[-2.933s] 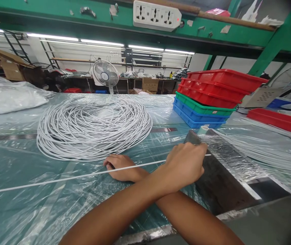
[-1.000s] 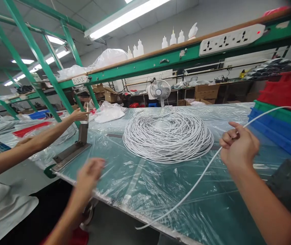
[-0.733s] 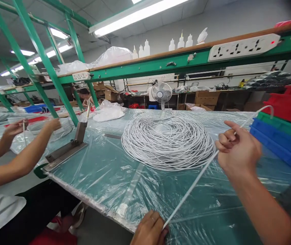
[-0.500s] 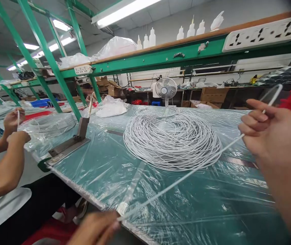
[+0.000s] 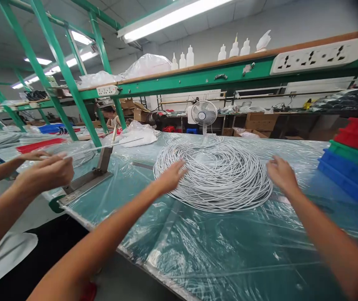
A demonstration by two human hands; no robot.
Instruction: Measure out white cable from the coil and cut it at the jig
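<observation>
A big flat coil of white cable [image 5: 213,175] lies on the green table [image 5: 229,251], which is covered with clear plastic sheet. My left hand [image 5: 171,176] reaches out to the coil's left edge, fingers spread, touching or just over the strands. My right hand [image 5: 281,173] is stretched to the coil's right edge, palm down and fingers apart. Neither hand holds anything. The single strand I held before is not visible in my hands.
A co-worker's hands [image 5: 45,171] on the left hold a white cable by a metal cutter stand [image 5: 99,171]. Stacked red, green and blue trays [image 5: 354,163] stand at the right. A desk fan [image 5: 204,115] stands behind the coil. A green shelf with a power strip [image 5: 320,56] runs overhead.
I have let go of the single white strand that was stretched between my hands. Both hands have moved forward to the two sides of the coil.
</observation>
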